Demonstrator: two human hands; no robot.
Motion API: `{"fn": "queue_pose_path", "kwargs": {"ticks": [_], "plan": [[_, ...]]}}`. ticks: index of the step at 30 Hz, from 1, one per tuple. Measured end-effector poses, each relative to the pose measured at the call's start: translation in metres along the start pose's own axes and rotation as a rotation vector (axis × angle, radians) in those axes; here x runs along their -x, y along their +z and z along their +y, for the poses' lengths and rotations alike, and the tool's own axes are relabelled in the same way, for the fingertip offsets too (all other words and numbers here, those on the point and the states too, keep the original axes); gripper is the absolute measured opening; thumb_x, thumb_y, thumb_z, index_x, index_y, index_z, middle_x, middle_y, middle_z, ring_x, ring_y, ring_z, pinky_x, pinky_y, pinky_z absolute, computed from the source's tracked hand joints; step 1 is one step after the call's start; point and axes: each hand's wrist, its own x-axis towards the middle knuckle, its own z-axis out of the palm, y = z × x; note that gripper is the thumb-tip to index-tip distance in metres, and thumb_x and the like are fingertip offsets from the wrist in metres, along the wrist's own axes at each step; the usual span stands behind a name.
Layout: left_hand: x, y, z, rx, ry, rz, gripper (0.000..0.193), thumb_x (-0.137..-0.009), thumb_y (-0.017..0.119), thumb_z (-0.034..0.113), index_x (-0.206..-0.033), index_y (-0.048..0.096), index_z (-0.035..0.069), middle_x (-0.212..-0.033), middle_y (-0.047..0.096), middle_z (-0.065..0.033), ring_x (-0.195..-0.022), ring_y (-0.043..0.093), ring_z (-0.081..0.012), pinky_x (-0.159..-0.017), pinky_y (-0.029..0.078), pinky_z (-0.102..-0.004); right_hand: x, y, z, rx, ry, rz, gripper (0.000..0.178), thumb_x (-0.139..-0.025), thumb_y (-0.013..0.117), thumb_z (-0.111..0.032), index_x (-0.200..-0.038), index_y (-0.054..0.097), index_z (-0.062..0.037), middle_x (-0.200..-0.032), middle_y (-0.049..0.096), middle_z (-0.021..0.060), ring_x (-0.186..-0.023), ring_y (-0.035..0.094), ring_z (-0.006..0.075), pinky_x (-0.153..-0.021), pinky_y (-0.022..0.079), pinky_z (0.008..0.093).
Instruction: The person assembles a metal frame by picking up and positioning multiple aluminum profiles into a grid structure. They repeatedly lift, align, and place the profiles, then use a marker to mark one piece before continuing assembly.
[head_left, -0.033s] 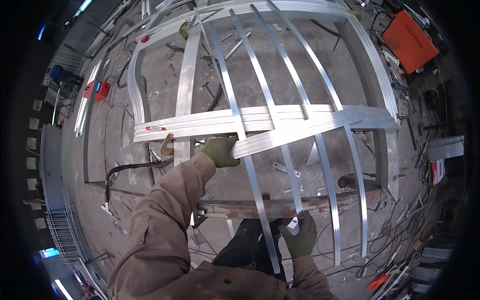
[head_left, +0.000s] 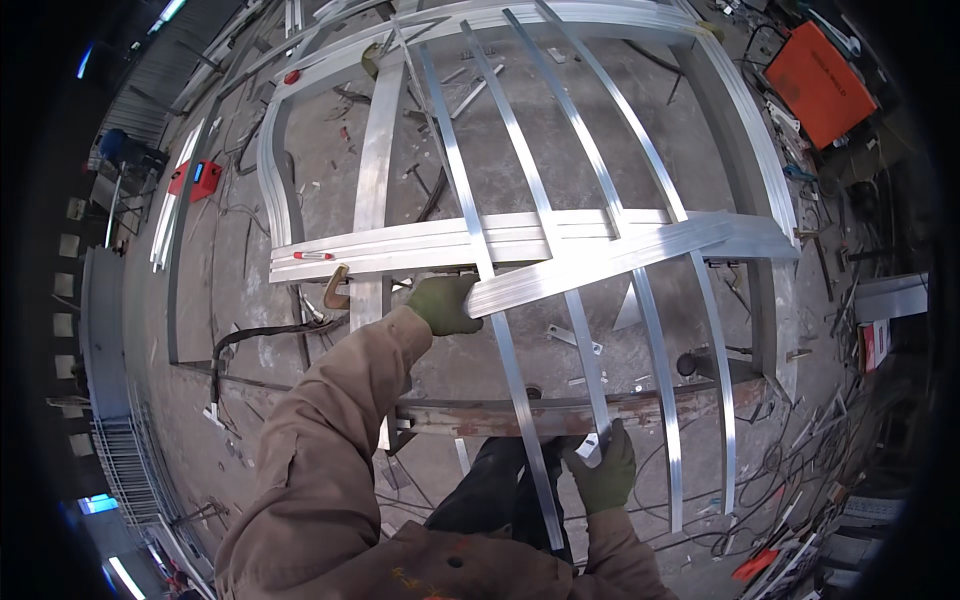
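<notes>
My left hand point(head_left: 443, 305), in a green work glove, is closed around the near left end of a wide ribbed aluminium bar point(head_left: 560, 275). That bar slants up to the right across several long thin aluminium strips point(head_left: 656, 372). My right hand point(head_left: 607, 478), gloved the same way, grips the near end of the second thin strip from the left point(head_left: 588, 370), close to my legs. Beneath the strips, wide aluminium crosspieces point(head_left: 400, 247) span the frame, with a red-and-white marker point(head_left: 314, 255) lying on their left part.
A brass-coloured clamp point(head_left: 337, 287) sits at the crosspiece's left side. A rusty steel beam point(head_left: 450, 415) runs across in front of me. A large orange case point(head_left: 820, 85) stands far right, a red device point(head_left: 203, 180) far left. Cables and metal offcuts litter the floor.
</notes>
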Motion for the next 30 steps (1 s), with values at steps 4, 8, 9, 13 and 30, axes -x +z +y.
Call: {"fn": "queue_pose_path", "kwargs": {"ticks": [4, 8, 9, 13, 30], "plan": [[0.034, 0.001, 0.025, -0.051, -0.071, 0.021, 0.082, -0.08, 0.094, 0.056, -0.148, 0.074, 0.014, -0.116, 0.087, -0.0205, -0.108, 0.084, -0.0435, -0.101, 0.066, -0.0552, -0.011, -0.02, 0.02, 0.029, 0.301, -0.273, 0.074, -0.091, 0.096, -0.054, -0.148, 0.074, -0.0122, -0.105, 0.084, 0.0151, -0.092, 0.082, 0.0408, -0.085, 0.065, 0.0569], [0.075, 0.016, 0.037, -0.024, -0.08, 0.085, 0.087, -0.08, 0.095, 0.057, -0.152, 0.073, 0.015, -0.116, 0.087, -0.0214, -0.105, 0.085, -0.0445, -0.098, 0.066, -0.0561, 0.002, -0.039, 0.043, 0.076, 0.287, -0.176, 0.041, -0.099, 0.091, -0.051, -0.116, 0.085, -0.0138, -0.086, 0.082, 0.0108, -0.078, 0.081, 0.0376, -0.072, 0.062, 0.055], [0.089, 0.016, 0.047, -0.013, -0.087, 0.104, 0.089, -0.079, 0.095, 0.057, -0.154, 0.072, 0.015, -0.115, 0.086, -0.0226, -0.105, 0.085, -0.0454, -0.097, 0.067, -0.0559, 0.009, -0.047, 0.045, 0.117, 0.271, -0.151, 0.038, -0.097, 0.092, -0.049, -0.112, 0.085, -0.0142, -0.085, 0.081, 0.0108, -0.077, 0.08, 0.0375, -0.071, 0.062, 0.0542], [0.158, 0.021, 0.084, 0.079, -0.148, 0.197, 0.088, -0.08, 0.097, 0.054, -0.155, 0.072, 0.015, -0.116, 0.086, -0.0229, -0.109, 0.084, -0.0455, -0.098, 0.067, -0.0559, 0.026, -0.097, 0.051, 0.096, 0.176, -0.107, 0.035, -0.092, 0.095, -0.044, -0.111, 0.086, -0.0157, -0.086, 0.081, 0.0116, -0.077, 0.08, 0.0387, -0.071, 0.062, 0.0546], [0.195, -0.015, 0.153, 0.392, -0.627, 0.555, 0.099, -0.08, 0.093, 0.062, -0.158, 0.068, 0.005, -0.136, 0.083, -0.028, -0.127, 0.08, -0.0483, -0.11, 0.064, -0.0569, -0.188, -0.236, -0.081, 0.119, -0.631, 0.382, 0.07, -0.09, 0.098, -0.037, -0.146, 0.076, -0.0029, -0.143, 0.078, 0.0217, -0.136, 0.07, 0.0489, -0.126, 0.049, 0.0651]]}}
